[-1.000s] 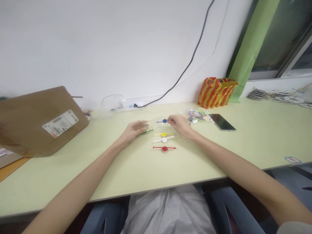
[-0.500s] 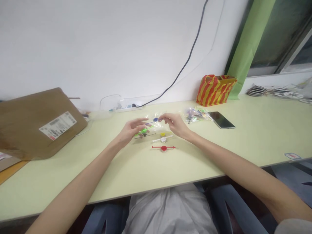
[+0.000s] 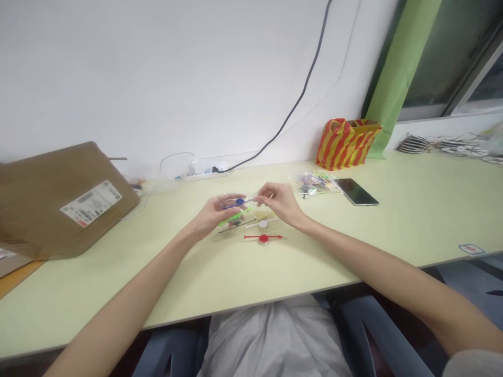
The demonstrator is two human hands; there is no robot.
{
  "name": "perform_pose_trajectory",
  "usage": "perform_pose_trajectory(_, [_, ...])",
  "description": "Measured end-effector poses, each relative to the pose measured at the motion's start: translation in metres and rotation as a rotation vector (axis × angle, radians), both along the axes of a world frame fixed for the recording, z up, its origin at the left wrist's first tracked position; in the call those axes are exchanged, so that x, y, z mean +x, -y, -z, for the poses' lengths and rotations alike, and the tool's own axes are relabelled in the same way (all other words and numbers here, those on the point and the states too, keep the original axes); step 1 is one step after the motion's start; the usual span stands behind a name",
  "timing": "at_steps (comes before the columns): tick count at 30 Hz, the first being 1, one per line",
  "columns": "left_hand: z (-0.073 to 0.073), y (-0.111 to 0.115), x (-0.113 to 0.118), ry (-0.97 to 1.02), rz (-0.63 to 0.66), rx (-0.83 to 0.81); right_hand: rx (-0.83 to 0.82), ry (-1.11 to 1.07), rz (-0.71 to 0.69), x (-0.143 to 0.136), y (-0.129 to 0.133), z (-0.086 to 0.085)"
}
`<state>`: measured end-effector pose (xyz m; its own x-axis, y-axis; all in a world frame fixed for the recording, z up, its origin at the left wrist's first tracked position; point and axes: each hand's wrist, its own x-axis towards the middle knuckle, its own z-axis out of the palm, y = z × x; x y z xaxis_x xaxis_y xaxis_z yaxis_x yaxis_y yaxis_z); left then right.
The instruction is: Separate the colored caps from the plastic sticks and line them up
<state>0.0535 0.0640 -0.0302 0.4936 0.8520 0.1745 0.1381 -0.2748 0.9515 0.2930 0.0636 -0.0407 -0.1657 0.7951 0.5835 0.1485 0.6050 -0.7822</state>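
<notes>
A blue arrow spinner [image 3: 239, 201] is held up between my two hands, just above the table. My left hand [image 3: 210, 215] has its thumb and fingers around the tail end of the arrow. At the other end, the fingertips of my right hand [image 3: 277, 201] pinch the tip. Close under my left fingers are a green arrow spinner [image 3: 236, 215] and a black arrow spinner [image 3: 237, 224]; whether they rest on the table or against the fingers I cannot tell. A white arrow spinner [image 3: 263, 225] and a red one [image 3: 263, 239] lie nearer me. A yellow one [image 3: 262, 215] is partly hidden.
A clear plastic bag of colourful parts [image 3: 314, 183] lies beside a dark tablet [image 3: 357, 191]. Behind them stands a red and yellow striped bag [image 3: 348, 146]. A cardboard box [image 3: 63, 199] takes up the left. A power strip [image 3: 206, 172] sits against the wall.
The blue spinner has moved left and toward me, into my left fingers, and my right hand has come along slightly. The green and black spinners have shifted a little toward me.
</notes>
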Motion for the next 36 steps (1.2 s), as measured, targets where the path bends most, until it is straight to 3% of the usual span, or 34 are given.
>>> perform_pose_trajectory(7, [0.0, -0.003, -0.002, 0.032, -0.077, 0.031, 0.12, 0.147, -0.057, -0.003, 0.002, -0.003])
perform_pose_trajectory(11, [0.0, -0.005, -0.001, 0.063, -0.239, 0.087, 0.13, 0.141, 0.144, 0.002, -0.008, 0.0])
perform_pose_trajectory(14, [-0.001, -0.009, -0.005, 0.096, -0.358, 0.173, 0.122, 0.323, 0.235, 0.016, -0.023, 0.005])
perform_pose_trajectory(18, [0.003, -0.018, -0.016, 0.041, -0.433, 0.279, -0.078, 0.788, 0.031, 0.038, -0.042, 0.009])
perform_pose_trajectory(20, [0.007, -0.022, -0.021, 0.007, -0.445, 0.278, -0.153, 0.886, -0.036, 0.047, -0.048, 0.01])
perform_pose_trajectory(26, [0.019, -0.027, -0.02, 0.025, -0.402, 0.234, -0.186, 0.854, -0.072, 0.049, -0.046, 0.006])
perform_pose_trajectory(33, [0.019, -0.023, -0.015, 0.02, -0.313, 0.167, -0.177, 0.787, -0.091, 0.043, -0.043, 0.01])
perform_pose_trajectory(36, [0.018, -0.021, -0.015, 0.048, -0.343, 0.148, -0.143, 0.73, -0.076, 0.043, -0.044, 0.011])
